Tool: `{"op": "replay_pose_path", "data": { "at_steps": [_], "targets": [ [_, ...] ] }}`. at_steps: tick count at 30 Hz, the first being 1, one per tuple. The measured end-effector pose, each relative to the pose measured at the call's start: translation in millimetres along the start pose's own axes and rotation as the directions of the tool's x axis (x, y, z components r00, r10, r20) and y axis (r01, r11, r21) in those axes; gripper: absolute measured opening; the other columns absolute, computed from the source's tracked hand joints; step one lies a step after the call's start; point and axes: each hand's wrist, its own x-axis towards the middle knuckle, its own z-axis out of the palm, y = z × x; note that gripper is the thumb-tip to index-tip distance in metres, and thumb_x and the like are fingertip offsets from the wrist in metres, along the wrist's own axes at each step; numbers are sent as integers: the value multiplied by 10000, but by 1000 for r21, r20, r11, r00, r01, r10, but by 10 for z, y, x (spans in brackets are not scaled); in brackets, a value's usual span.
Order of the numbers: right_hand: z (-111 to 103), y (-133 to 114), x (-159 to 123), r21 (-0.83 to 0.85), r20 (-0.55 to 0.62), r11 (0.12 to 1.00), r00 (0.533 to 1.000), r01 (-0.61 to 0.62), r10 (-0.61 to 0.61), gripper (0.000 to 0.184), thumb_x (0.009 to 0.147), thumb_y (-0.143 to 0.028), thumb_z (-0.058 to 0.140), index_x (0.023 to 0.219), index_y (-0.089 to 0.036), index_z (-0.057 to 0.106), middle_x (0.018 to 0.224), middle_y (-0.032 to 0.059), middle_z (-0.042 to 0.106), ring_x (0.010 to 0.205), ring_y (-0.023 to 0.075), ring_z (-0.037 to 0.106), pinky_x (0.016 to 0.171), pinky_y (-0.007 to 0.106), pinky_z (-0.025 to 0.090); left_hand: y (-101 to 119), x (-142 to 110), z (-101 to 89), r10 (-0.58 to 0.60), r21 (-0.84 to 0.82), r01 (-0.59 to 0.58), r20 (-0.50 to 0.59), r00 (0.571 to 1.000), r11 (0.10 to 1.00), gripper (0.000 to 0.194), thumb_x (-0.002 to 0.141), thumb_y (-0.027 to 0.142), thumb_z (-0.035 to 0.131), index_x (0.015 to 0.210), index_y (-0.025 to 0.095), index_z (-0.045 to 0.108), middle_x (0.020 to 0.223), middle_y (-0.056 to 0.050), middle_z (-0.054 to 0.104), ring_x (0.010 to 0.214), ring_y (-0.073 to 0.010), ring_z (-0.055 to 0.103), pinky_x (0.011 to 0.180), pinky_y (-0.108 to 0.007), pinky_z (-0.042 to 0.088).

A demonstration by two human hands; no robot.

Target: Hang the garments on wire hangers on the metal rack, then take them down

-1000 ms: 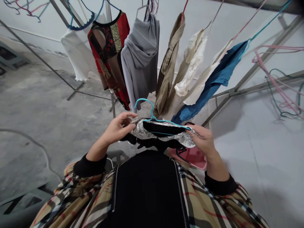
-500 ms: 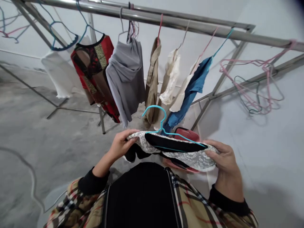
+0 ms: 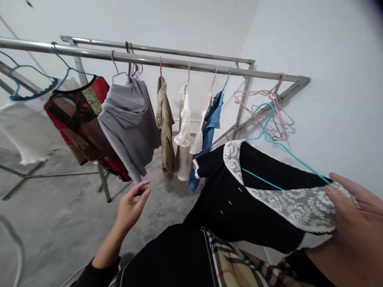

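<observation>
- The right hand point(image 3: 359, 223) has its fingers clamped on the lace collar point(image 3: 290, 205) near one end of the turquoise hanger point(image 3: 265, 128).
- The left hand point(image 3: 130, 209) is free of any hold, fingers loosely curled.
- The black top point(image 3: 230, 213) is on that hanger, in front of the person.
- Pink hangers point(image 3: 279, 113) hang from the metal rail point(image 3: 175, 63).

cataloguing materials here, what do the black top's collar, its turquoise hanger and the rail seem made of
Collar: apparently lace, matte, with white floral patterning over sheer grey. Turquoise hanger: probably plastic-coated wire, smooth, being thin and evenly coloured; solid plastic is possible. Rail: likely polished steel, given its bright reflections.
</observation>
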Motion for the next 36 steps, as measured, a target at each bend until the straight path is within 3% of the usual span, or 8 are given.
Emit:
{"op": "replay_pose_path", "data": {
  "at_steps": [3, 8, 13, 19, 23, 29, 34, 36],
  "targets": [
    [177, 163, 293, -168, -108, 967, 972, 189, -209, 319, 781, -373, 650, 1086, -341, 738, 984, 116, 741, 884, 339, 700, 674, 496, 525, 39, -31, 75, -8, -33, 9, 23, 1000, 999, 384, 822, 455, 598, 1059, 160, 666, 761, -27, 669, 690, -150, 632, 704, -272, 530],
    [770, 197, 867, -24, -221, 882, 858, 471, -464, 324, 786, -255, 626, 1069, -151, 745, 1012, 129, 748, 974, 293, 702, 925, 462, 529, 110, -64, 183, 9, -49, -6, 52, 999, 999, 374, 817, 453, 599, 1038, 162, 678, 735, -24, 665, 672, -151, 631, 682, -267, 534],
    [1469, -22, 1470, 130, -289, 828, 820, 546, -495, 285, 807, -137, 598, 1046, -33, 714, 1035, 195, 726, 996, 251, 683, 969, 410, 487, 151, -96, 172, -15, -37, 16, 41, 999, 999, 389, 811, 459, 607, 1045, 158, 680, 758, -33, 674, 689, -163, 646, 683, -272, 538],
    [2345, -72, 2050, 181, -146, 834, 853, 521, -501, 282, 828, -107, 532, 1055, -26, 679, 1066, 183, 705, 1041, 217, 643, 1009, 412, 449, 119, -154, 163, -39, -41, 39, 13, 999, 998, 382, 801, 465, 614, 1031, 168, 685, 759, -32, 677, 692, -171, 655, 682, -279, 542],
    [2722, 168, 2002, 189, -43, 871, 890, 454, -455, 297, 813, -133, 508, 1046, -62, 678, 1056, 139, 700, 1037, 222, 644, 1000, 421, 463, 123, -197, 151, -69, -31, 69, -6, 998, 997, 386, 796, 462, 620, 1036, 166, 683, 777, -37, 688, 700, -171, 657, 691, -281, 541],
    [2831, 684, 1637, 272, 147, 875, 882, 400, -448, 384, 840, -265, 519, 1186, -127, 615, 1144, 123, 656, 1088, 201, 605, 1036, 402, 439, 145, -229, 172, -96, -29, 96, -9, 995, 995, 379, 795, 454, 621, 1029, 162, 689, 768, -37, 692, 693, -166, 653, 682, -273, 541],
    [2949, 988, 1514, 277, 58, 915, 945, 294, -322, 500, 838, -288, 529, 1305, -114, 483, 1208, 150, 584, 1091, 215, 582, 988, 415, 451, 176, -276, 291, -118, -22, 118, -16, 993, 993, 351, 799, 437, 622, 1007, 166, 705, 781, -45, 710, 694, -166, 660, 694, -280, 548],
    [3023, 1105, 1428, 306, 69, 899, 935, 313, -349, 484, 857, -296, 517, 1300, -110, 456, 1204, 149, 575, 1119, 222, 556, 1006, 422, 426, 212, -311, 353, -126, -24, 126, -5, 992, 992, 338, 809, 425, 609, 1006, 169, 710, 789, -48, 719, 700, -167, 666, 705, -287, 552]
  ]
}}
